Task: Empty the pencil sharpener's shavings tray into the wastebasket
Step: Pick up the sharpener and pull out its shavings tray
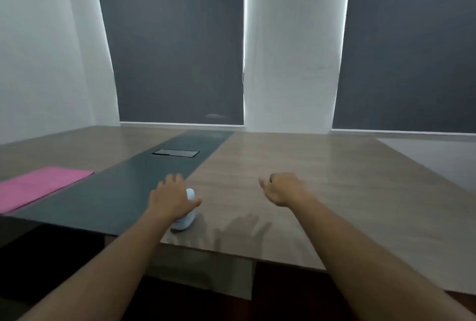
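**Left hand on sharpener, right hand free**

We see the pale blue pencil sharpener (186,213) standing near the table's (322,192) front edge, beside the dark centre strip (116,192). Left hand (171,201) lies over its top, fingers spread; whether it grips, we cannot tell. Right hand (283,189) hovers above the wood, loosely curled, holding nothing. Pink mat (41,185) far left.

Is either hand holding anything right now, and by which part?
The left hand covers the top of the pale pencil sharpener; a closed grip cannot be told. The right hand holds nothing.
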